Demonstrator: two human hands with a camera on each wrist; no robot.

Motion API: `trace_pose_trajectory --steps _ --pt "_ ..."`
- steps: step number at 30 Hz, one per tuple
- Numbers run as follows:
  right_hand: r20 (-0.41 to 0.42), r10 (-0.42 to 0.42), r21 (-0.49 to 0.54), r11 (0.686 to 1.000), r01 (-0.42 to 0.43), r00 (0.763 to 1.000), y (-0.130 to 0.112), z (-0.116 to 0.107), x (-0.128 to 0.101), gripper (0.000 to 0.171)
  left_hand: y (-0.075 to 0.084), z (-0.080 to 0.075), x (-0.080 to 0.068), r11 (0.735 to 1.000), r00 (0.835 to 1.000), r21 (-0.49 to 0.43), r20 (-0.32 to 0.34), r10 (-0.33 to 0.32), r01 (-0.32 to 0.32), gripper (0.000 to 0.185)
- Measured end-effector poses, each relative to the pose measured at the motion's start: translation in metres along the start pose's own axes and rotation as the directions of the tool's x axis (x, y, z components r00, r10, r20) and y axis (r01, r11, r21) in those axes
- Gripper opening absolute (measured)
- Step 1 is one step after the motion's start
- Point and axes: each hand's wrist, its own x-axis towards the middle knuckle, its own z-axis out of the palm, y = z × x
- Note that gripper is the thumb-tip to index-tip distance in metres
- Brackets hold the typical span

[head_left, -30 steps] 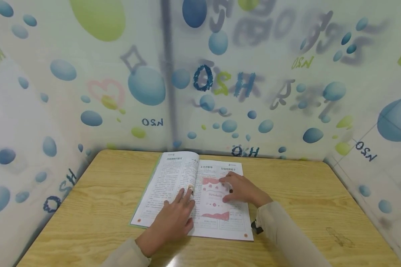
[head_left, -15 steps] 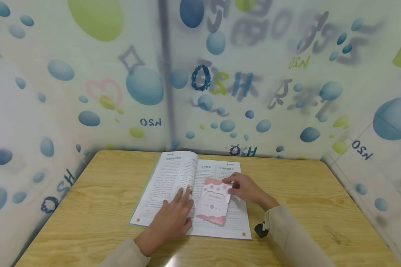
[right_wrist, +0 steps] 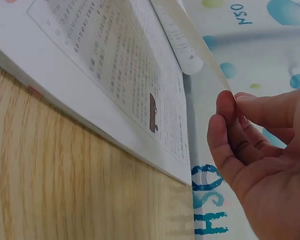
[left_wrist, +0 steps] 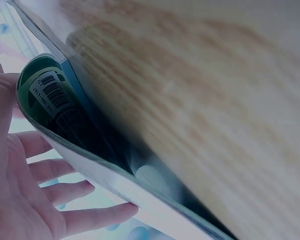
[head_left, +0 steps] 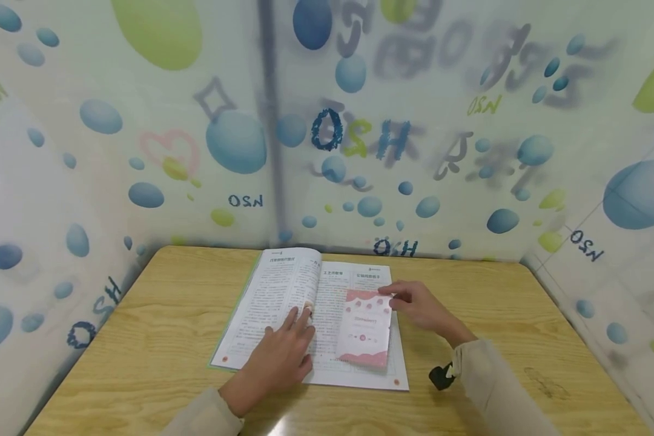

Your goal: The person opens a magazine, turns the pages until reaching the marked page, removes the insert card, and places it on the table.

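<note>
An open book (head_left: 283, 290) with printed text lies on the wooden table (head_left: 158, 339). My left hand (head_left: 298, 323) rests flat on it near the spine, fingers straight and spread. A pink-and-white card (head_left: 366, 330) lies on the right page. My right hand (head_left: 395, 298) pinches the card's top right corner. In the right wrist view the right hand (right_wrist: 230, 107) pinches the card's thin edge (right_wrist: 202, 55) above the book page (right_wrist: 115, 75). In the left wrist view the left hand (left_wrist: 25, 200) lies against the curved book, whose cover shows a barcode (left_wrist: 50, 92).
Walls printed with blue and green bubbles (head_left: 240, 139) close the table in at the back and on both sides. Bare wood (head_left: 523, 315) lies right of the book. A small black device (head_left: 440, 375) sits at my right wrist.
My right hand has drawn the pink card from the middle of the book to the right across the right page. The left hand has stayed in place.
</note>
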Motion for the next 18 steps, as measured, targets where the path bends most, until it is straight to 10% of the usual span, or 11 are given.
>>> trace_pose_trajectory --steps 18 --pt "-0.098 0.054 0.074 0.996 -0.047 0.994 0.027 -0.060 -0.044 0.035 0.000 -0.001 0.000 1.000 1.000 -0.018 0.004 0.004 -0.004 0.044"
